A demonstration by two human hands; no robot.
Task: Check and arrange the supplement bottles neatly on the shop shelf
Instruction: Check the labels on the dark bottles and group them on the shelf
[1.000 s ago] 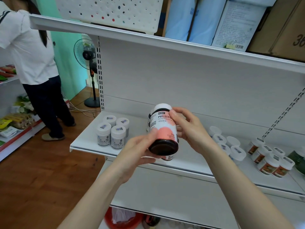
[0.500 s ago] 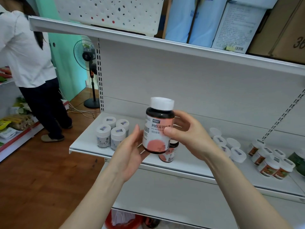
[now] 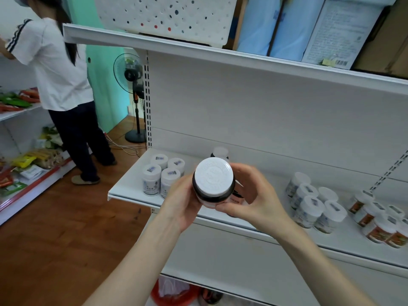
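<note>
Tipped towards me since half a second ago, the supplement bottle (image 3: pixel 213 181) now shows its white cap face-on where its label was showing; its dark body drops away behind the cap, so most of the label is hidden. Both hands hold it in the air, in front of the white shelf (image 3: pixel 130 194) and just above its front edge. My left hand (image 3: pixel 182 204) cups the bottle's left side with the fingers curled round the body; my right hand (image 3: pixel 254 200) wraps the right side, thumb low in front and fingers bent over the back. Behind the held bottle a second dark bottle with a white cap (image 3: pixel 220 152) stands upright near the back panel; four white jars (image 3: pixel 163 176) sit in a tight square at the shelf's left end; more white jars (image 3: pixel 313 203) cluster to the right, and orange-labelled jars (image 3: pixel 375 224) stand beyond them. Off to the left a person in a white top (image 3: pixel 57 69) faces another rack, with a standing fan (image 3: pixel 130 71) near the green wall.
</note>
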